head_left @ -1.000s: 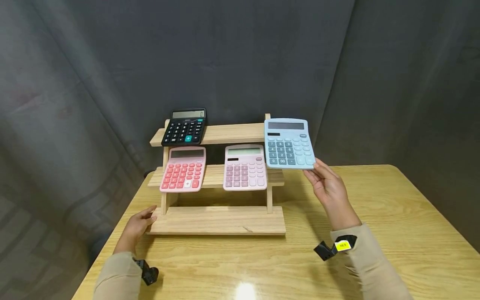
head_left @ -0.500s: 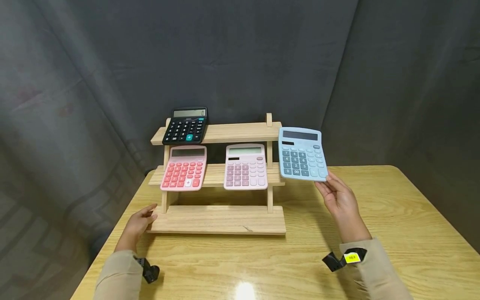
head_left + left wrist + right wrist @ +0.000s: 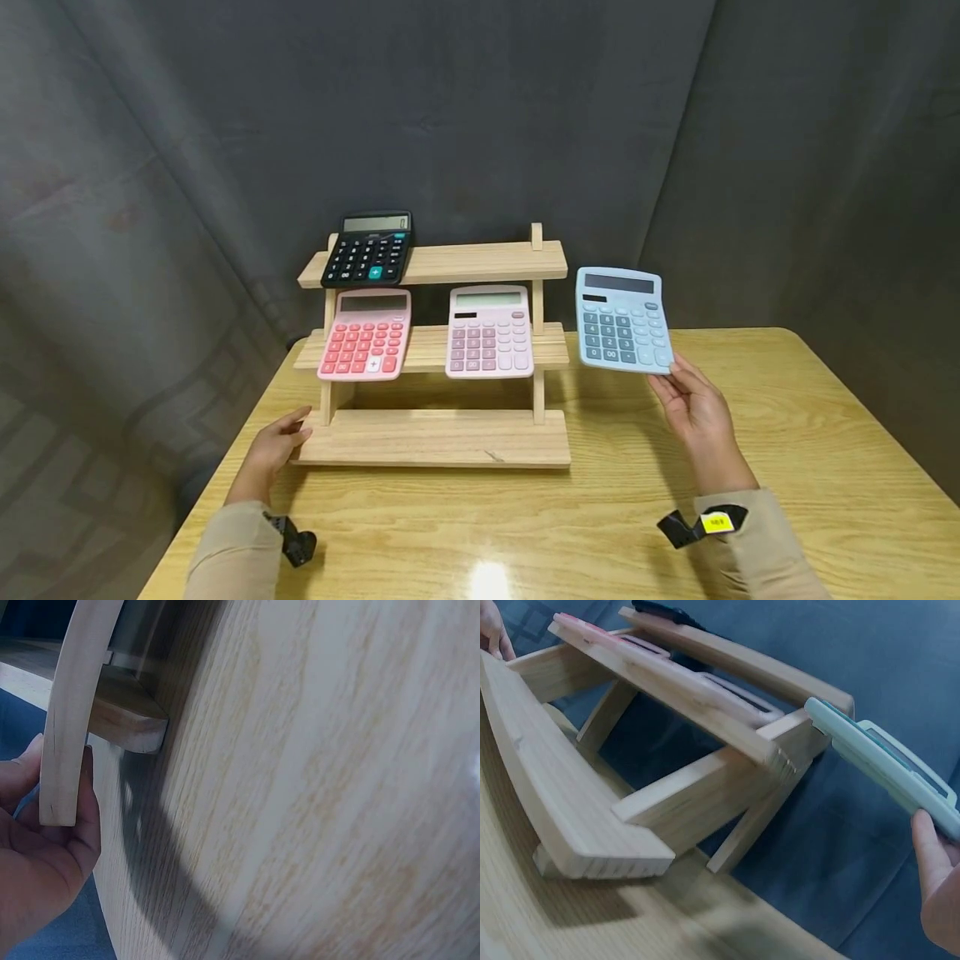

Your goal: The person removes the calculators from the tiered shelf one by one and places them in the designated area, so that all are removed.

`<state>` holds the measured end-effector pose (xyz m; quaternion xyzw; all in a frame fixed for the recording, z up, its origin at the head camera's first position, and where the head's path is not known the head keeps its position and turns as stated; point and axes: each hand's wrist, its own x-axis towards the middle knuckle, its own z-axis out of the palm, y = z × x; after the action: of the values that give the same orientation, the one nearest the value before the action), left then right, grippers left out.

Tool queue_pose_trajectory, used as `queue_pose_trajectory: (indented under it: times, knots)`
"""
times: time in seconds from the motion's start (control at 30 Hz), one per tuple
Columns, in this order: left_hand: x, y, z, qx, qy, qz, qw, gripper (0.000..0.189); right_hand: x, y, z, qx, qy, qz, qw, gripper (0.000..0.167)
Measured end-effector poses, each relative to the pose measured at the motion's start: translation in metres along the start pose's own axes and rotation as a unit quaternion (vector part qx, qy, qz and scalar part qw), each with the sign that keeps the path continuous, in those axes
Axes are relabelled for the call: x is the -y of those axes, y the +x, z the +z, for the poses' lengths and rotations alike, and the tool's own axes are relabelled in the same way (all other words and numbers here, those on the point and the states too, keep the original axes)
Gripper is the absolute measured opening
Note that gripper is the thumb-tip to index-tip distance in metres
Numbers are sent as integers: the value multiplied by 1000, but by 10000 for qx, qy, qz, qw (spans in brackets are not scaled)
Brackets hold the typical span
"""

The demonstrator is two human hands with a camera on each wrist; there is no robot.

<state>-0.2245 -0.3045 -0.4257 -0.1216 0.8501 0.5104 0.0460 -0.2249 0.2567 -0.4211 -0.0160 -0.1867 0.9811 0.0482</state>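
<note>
Your right hand (image 3: 693,408) pinches a light blue calculator (image 3: 622,321) by its lower right corner, holding it in the air over the tabletop (image 3: 480,508), between the right end of a wooden three-step stand (image 3: 480,262) and the tabletop's far right corner. From that pinch the calculator reaches away from you and to the left, so nearly all of its body lies beyond your fingers, on the stand's side. Its long axis runs mostly front to back, the display end farther off and tipped slightly left; a narrow gap separates it from the middle shelf (your right wrist view shows it nearly edge-on, touching no wood). Your left hand (image 3: 273,446) is the farther one, near the tabletop's left edge, gripping the left end of the bottom shelf (image 3: 435,437) between thumb and fingers. On the middle shelf lean a pink calculator (image 3: 365,333), toward the left end, and a lilac calculator (image 3: 490,333), the nearest neighbour to the blue one; a black calculator (image 3: 367,248) leans at the top shelf's left end.
</note>
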Motion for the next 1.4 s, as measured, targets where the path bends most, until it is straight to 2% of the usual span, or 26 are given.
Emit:
queue_pose_trajectory:
  times: [0.1,0.17,0.27,0.33,0.43,0.57,0.7,1.0,1.27,1.4]
  knots:
    - [-1,0,0,26,-18,22,10000,48,3,22,-41,48,-401,-220,9989,35]
    - [-1,0,0,123,-6,67,9999,49,3,30,-61,35,-671,-360,9971,37]
    - [-2,0,0,123,16,33,9999,49,1,35,-75,76,-731,-404,9965,38]
    - [-2,0,-1,125,29,18,9999,49,0,31,-72,38,-804,-362,9961,36]
    - [-1,2,-2,113,30,-7,9999,49,-3,17,-48,-99,-790,-164,9967,30]
    - [1,3,-4,69,69,16,10000,49,-8,-5,-10,-279,-452,162,9985,22]
    - [0,2,-3,74,132,4,9999,49,-12,-16,8,-459,-431,279,9976,22]
    - [1,0,-3,71,-5,-67,10000,49,-15,-8,1,-729,-693,442,9939,29]
    - [1,-2,-1,80,-100,168,9998,47,-14,-4,-6,-826,-760,449,9927,28]
    - [0,-3,-1,84,-156,177,9997,47,-14,-2,-9,-878,-880,447,9912,26]
